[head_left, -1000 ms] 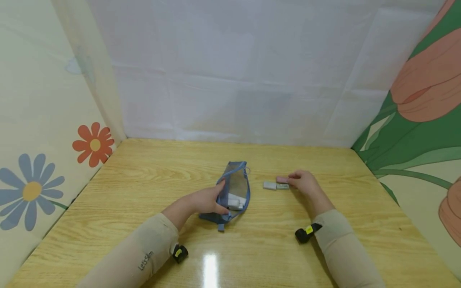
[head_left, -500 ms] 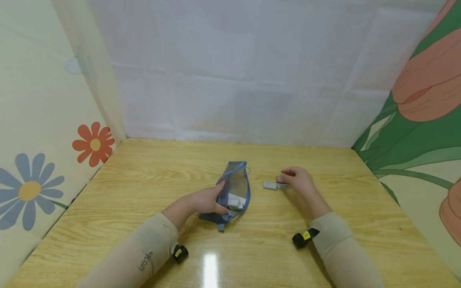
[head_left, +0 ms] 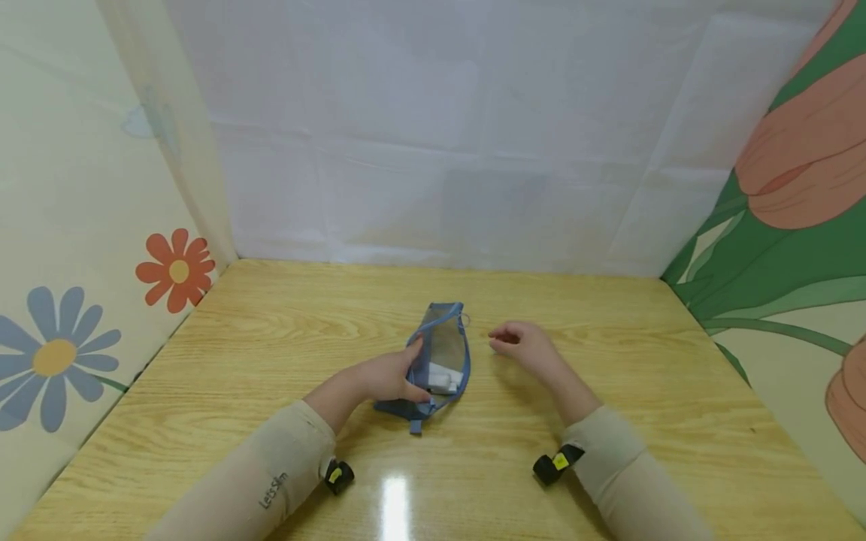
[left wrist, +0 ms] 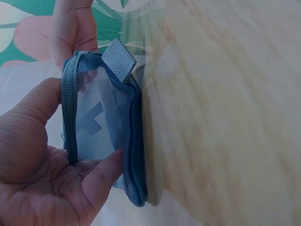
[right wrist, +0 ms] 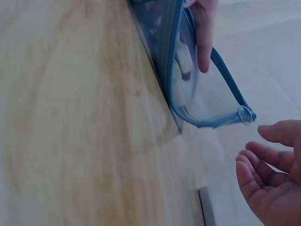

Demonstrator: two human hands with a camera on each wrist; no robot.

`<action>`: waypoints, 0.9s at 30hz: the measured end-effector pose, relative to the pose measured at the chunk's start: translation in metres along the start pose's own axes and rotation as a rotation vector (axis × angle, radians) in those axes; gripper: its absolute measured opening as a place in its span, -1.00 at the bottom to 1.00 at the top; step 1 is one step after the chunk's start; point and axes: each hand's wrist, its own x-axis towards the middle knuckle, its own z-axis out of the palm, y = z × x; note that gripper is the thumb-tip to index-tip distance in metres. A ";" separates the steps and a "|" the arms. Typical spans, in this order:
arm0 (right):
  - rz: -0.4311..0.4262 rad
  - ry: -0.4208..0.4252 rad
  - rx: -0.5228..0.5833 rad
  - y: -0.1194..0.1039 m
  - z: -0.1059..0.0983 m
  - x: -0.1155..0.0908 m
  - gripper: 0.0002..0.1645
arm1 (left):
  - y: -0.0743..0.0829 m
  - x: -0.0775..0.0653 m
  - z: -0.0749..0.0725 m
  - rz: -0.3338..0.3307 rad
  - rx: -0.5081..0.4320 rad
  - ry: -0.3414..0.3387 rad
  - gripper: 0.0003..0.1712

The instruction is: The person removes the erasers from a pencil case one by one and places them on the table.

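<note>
A blue-trimmed mesh zip pouch (head_left: 448, 342) stands on the table with its mouth spread. Its rim is gripped by my left hand (head_left: 386, 378), thumb low and fingers around the left side. White blocky items (head_left: 443, 379) lie inside; their kind is unclear. My right hand (head_left: 531, 353) hovers just right of the pouch, fingers curved. In the right wrist view, a gap shows between thumb and curled fingers (right wrist: 256, 174), with no held thing clearly visible. The small pink block is out of sight. A grey block (right wrist: 206, 207) sits on the table below that hand.
The wood-grain table (head_left: 304, 315) backs onto a white cloth (head_left: 433, 150). Flower-printed panels stand at left and right (head_left: 798, 173). A ring pull (right wrist: 244, 114) hangs at the pouch's far end. Black wrist cameras (head_left: 551, 467) stick out from both sleeves.
My right hand pinched at the pink block, then moved left toward the pouch. It now covers where the small grey blocks lay in the head view. The left hand and pouch stayed put.
</note>
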 end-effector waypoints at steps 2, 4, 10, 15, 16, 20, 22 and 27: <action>-0.057 -0.013 0.006 -0.003 0.005 -0.002 -0.69 | 0.001 0.000 0.000 0.002 -0.001 0.003 0.23; -0.088 -0.035 0.004 -0.006 0.010 -0.004 -0.69 | 0.001 -0.001 0.000 0.006 -0.004 0.007 0.23; -0.073 -0.091 0.009 -0.013 0.024 -0.003 -0.76 | 0.002 -0.002 0.001 0.016 0.009 0.025 0.22; -0.087 -0.138 0.020 -0.019 0.033 -0.003 -0.73 | 0.002 -0.003 0.001 0.010 0.019 0.027 0.22; -0.090 -0.150 0.021 -0.019 0.035 -0.003 -0.73 | 0.002 -0.003 0.001 0.007 0.020 0.024 0.22; -0.084 -0.185 0.031 -0.025 0.042 -0.005 -0.70 | 0.002 -0.003 0.001 0.000 0.027 0.015 0.21; -0.086 -0.200 0.034 -0.027 0.045 -0.006 -0.68 | 0.003 -0.003 0.001 -0.001 0.028 0.013 0.22; -0.067 -0.251 0.045 -0.031 0.051 -0.008 -0.62 | 0.004 -0.004 0.001 -0.004 0.030 0.013 0.22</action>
